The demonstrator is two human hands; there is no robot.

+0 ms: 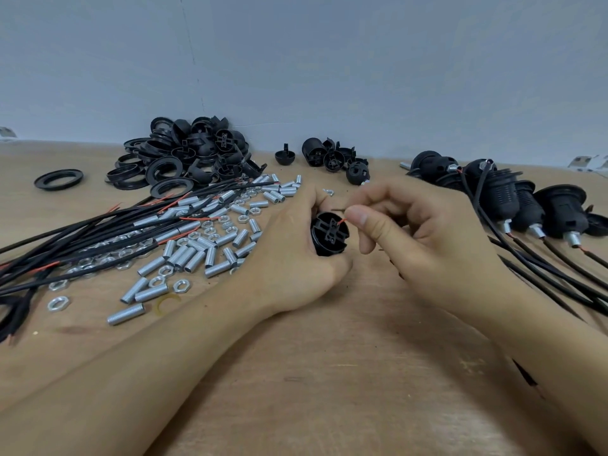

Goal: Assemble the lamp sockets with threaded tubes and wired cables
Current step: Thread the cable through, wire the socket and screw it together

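near the middle of the rough wooden table (329,373) the left hand (289,258) grips a round black plastic socket (330,233), the right hand (418,232) pinching a thin red wire (343,221) at its ribbed face, ridged metal tubes (197,255) scattered left.

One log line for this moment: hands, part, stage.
left hand grips socket | right hand pinches red wire at socket top | stage: wiring | finished sockets at right

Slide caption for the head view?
Left hand grips a black socket while the right hand pinches its red wire.
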